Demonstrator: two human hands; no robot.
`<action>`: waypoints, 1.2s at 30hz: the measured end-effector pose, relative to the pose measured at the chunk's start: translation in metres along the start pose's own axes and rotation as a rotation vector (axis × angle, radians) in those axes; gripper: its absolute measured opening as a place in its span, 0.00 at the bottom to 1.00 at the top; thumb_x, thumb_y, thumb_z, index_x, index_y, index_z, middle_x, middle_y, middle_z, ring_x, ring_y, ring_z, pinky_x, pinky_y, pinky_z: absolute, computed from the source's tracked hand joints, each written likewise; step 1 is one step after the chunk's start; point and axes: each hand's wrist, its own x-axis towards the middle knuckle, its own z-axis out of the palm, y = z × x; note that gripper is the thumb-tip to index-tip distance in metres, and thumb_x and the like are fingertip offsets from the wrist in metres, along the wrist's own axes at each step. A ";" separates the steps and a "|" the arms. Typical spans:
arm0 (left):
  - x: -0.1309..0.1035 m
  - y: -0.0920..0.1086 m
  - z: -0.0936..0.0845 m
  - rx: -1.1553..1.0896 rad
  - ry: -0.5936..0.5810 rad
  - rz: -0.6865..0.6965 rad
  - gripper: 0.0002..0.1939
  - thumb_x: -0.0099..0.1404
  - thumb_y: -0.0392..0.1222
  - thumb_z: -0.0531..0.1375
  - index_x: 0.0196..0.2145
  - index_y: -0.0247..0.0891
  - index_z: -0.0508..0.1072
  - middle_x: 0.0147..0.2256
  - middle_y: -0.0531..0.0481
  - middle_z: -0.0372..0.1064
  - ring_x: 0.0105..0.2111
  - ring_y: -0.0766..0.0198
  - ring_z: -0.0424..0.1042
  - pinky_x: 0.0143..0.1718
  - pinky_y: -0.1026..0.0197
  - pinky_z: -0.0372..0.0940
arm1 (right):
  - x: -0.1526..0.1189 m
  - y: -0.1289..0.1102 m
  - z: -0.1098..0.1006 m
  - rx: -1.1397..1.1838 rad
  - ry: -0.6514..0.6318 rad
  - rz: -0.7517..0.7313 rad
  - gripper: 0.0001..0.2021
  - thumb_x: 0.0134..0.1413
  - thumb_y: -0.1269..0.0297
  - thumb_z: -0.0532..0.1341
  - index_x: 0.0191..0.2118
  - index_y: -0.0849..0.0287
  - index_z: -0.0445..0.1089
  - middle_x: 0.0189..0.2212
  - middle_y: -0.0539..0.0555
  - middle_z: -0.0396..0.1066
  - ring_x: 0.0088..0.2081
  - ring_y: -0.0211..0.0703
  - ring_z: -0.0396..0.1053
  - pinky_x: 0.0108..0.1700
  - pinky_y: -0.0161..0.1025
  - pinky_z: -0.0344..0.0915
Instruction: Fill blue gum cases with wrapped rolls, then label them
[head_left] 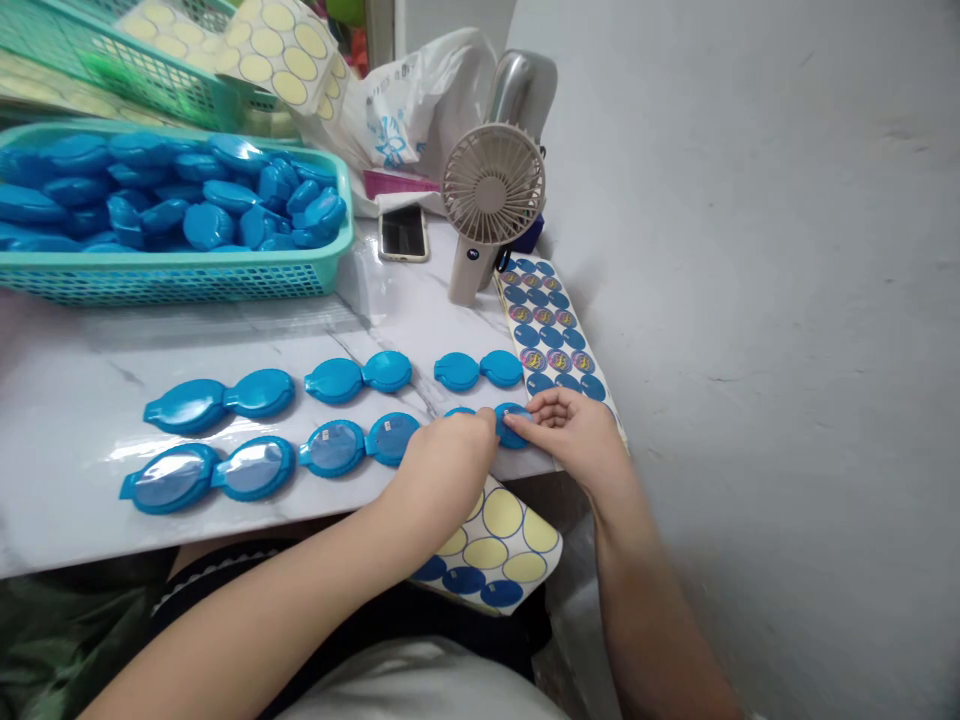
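Two rows of round blue cases lie on the white marbled table (67, 500). Several in the near row, like this blue case (334, 447), carry a darker round sticker; the back-row ones, such as this plain case (334, 381), show none. My right hand (574, 430) touches the rightmost near case (514, 426), thumb on its stickered top, fingers curled by its right edge. My left hand (454, 460) is closed at that case's left side; its fingertips are mostly hidden. On my lap rests a sticker sheet (502, 512) with yellowish blanks and dark blue stickers.
A turquoise basket (341, 245) full of blue cases stands at the back left. Behind are sticker rolls (281, 50) and a plastic bag (435, 90). A phone (403, 233), fan (493, 190) and sticker sheets (547, 320) sit toward the grey wall (750, 300).
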 end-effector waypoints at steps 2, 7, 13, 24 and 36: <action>0.000 0.000 0.000 -0.021 0.007 -0.008 0.10 0.73 0.38 0.55 0.45 0.35 0.75 0.33 0.37 0.78 0.35 0.44 0.80 0.31 0.54 0.71 | -0.002 -0.004 0.001 -0.049 0.058 -0.058 0.23 0.37 0.57 0.76 0.35 0.55 0.64 0.18 0.38 0.59 0.22 0.35 0.59 0.26 0.34 0.60; -0.002 -0.006 -0.013 -0.146 0.044 -0.009 0.13 0.73 0.40 0.55 0.48 0.37 0.78 0.35 0.39 0.79 0.37 0.47 0.80 0.35 0.54 0.70 | -0.037 -0.028 -0.007 -0.123 0.013 -0.203 0.16 0.49 0.58 0.71 0.40 0.54 0.66 0.25 0.43 0.65 0.27 0.37 0.65 0.31 0.35 0.63; -0.030 -0.029 -0.047 -0.621 0.157 -0.017 0.18 0.76 0.48 0.52 0.58 0.43 0.70 0.25 0.54 0.73 0.27 0.60 0.75 0.33 0.61 0.68 | -0.091 -0.051 -0.011 -0.207 -0.285 -0.422 0.15 0.50 0.63 0.74 0.44 0.50 0.75 0.39 0.47 0.80 0.38 0.41 0.78 0.41 0.34 0.75; -0.159 -0.092 -0.010 -0.502 0.549 0.013 0.12 0.74 0.49 0.54 0.39 0.44 0.74 0.57 0.43 0.61 0.58 0.49 0.62 0.62 0.45 0.61 | -0.100 -0.081 0.022 0.016 -0.057 -0.326 0.11 0.48 0.59 0.75 0.38 0.52 0.80 0.32 0.50 0.81 0.30 0.44 0.80 0.32 0.34 0.80; -0.218 -0.144 0.005 -0.474 0.471 -0.118 0.11 0.67 0.52 0.64 0.45 0.49 0.75 0.66 0.47 0.48 0.64 0.43 0.54 0.63 0.35 0.59 | -0.104 -0.123 0.081 0.154 -0.190 -0.253 0.12 0.46 0.56 0.75 0.36 0.54 0.79 0.34 0.51 0.81 0.34 0.45 0.80 0.33 0.36 0.79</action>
